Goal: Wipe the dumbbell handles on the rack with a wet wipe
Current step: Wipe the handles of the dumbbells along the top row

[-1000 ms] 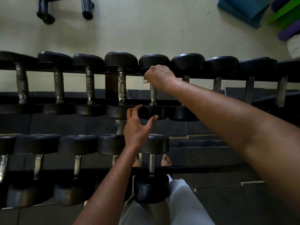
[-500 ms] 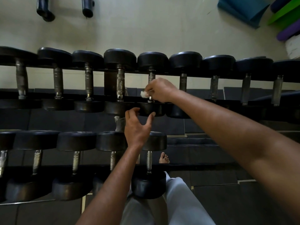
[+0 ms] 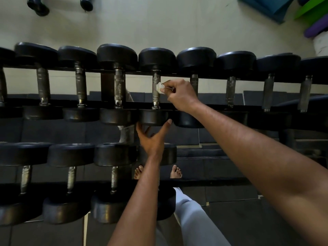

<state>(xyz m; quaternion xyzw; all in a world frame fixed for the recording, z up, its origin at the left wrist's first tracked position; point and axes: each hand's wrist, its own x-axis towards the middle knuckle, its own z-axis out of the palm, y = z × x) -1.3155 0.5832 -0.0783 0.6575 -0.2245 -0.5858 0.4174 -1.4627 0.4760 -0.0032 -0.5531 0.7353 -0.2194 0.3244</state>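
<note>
A black two-tier rack [image 3: 209, 75] carries rows of black dumbbells with worn metal handles. My right hand [image 3: 181, 95] pinches a small white wet wipe [image 3: 159, 87] against the right side of one upper-tier dumbbell handle [image 3: 155, 91], near its middle. My left hand [image 3: 153, 137] is spread open under that same dumbbell's near head [image 3: 153, 118], with thumb and fingertips touching its lower edge. The neighbouring handle [image 3: 119, 87] to the left looks pitted and rusty.
A lower tier of dumbbells [image 3: 71, 155] sits close in front of me, above my bare feet [image 3: 175, 172] on dark floor mats. Rolled mats in blue, green and purple [image 3: 312, 31] lie at the far right. Two dark machine feet [image 3: 38, 8] stand at the top left.
My right hand slid the wipe down the handle, then back up to its middle and off to the handle's right side. My left hand stayed below the near head.
</note>
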